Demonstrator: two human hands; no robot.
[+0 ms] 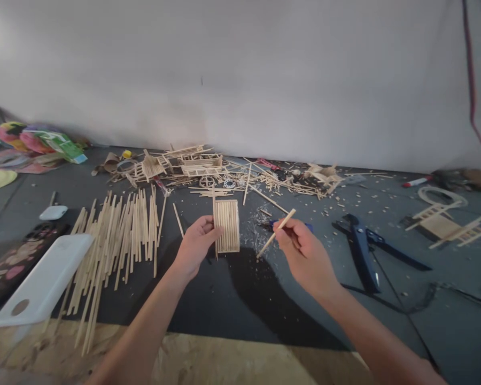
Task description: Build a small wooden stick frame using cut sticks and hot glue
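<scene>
Soft, muted light reaches the grey wall [264, 69] before us, palest at its 10 o'clock edge and sinking into gloom at the 2 o'clock corner. A broad shadow [280, 307] darkens the black tabletop [200, 315] toward 5 o'clock. At 8 o'clock, the white phone case [44, 278] gleams, stretched by wide-angle distortion; colourful bundles [14, 136] past 9 o'clock look smeared.

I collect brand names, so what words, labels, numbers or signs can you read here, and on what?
No word, brand, number or sign is readable.
Green packet: any print is too small and blurred.
Red-and-white marker: too small to read.
Blue tool: no legible marking.
Slatted wooden piece in the left hand: no lettering visible.
</scene>
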